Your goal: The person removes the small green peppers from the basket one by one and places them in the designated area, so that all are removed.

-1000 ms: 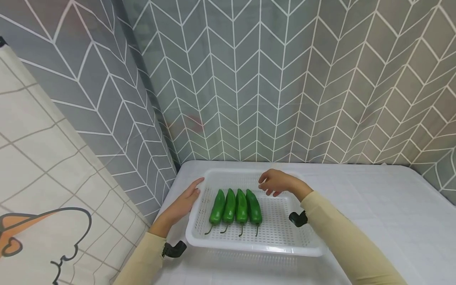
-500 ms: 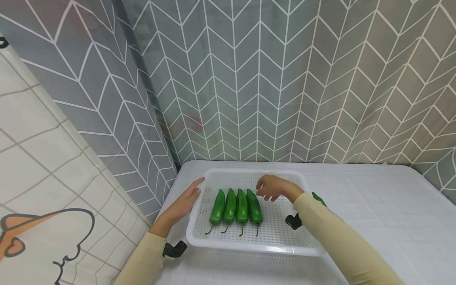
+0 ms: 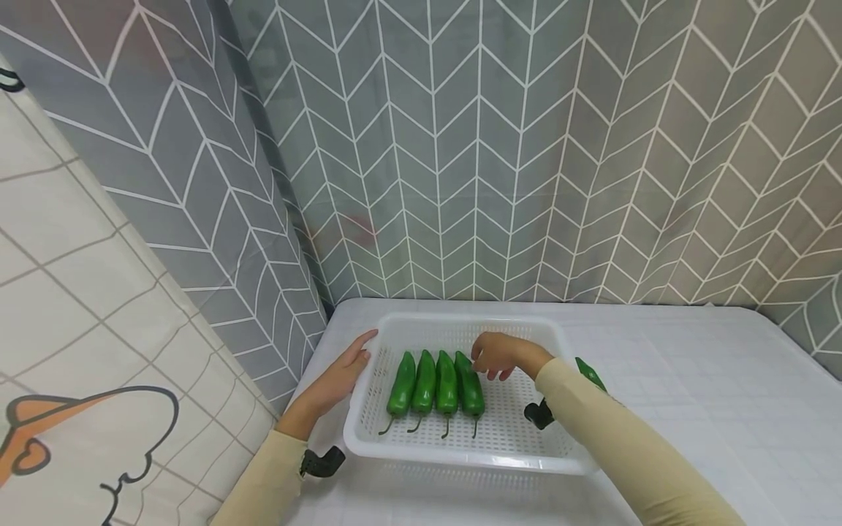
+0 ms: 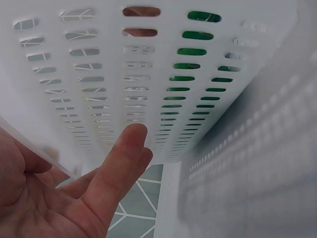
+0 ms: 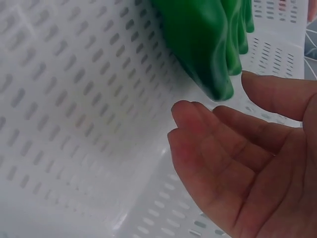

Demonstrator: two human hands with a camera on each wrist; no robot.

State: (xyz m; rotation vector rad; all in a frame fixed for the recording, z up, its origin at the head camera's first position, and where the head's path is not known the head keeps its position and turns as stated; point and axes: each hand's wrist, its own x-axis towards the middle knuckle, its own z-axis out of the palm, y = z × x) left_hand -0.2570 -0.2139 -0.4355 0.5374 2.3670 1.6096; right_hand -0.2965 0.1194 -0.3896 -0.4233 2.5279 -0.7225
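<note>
Several long green peppers (image 3: 424,387) lie side by side in a white perforated plastic basket (image 3: 520,453), stems toward me. My right hand (image 3: 496,354) is over the basket at the rightmost pepper (image 3: 470,387). In the right wrist view its thumb and fingers stand apart around a pepper's tip (image 5: 218,89), without a visible grip. At the basket's left rim rests my left hand (image 3: 338,376). Its fingers (image 4: 114,173) lie fairly straight along the outer wall in the left wrist view, and its thumb is partly hidden by the rim.
Another green pepper (image 3: 590,372) shows on the white table (image 3: 710,394), right of the basket, partly hidden behind my right sleeve (image 3: 612,431). A grey chevron-patterned curtain (image 3: 493,146) hangs behind the table. A light checked cloth (image 3: 85,292) hangs to the left.
My right hand has moved a little left and toward me, down to the rightmost pepper. The pepper behind the right sleeve has come into view. The left hand stays at the rim.
</note>
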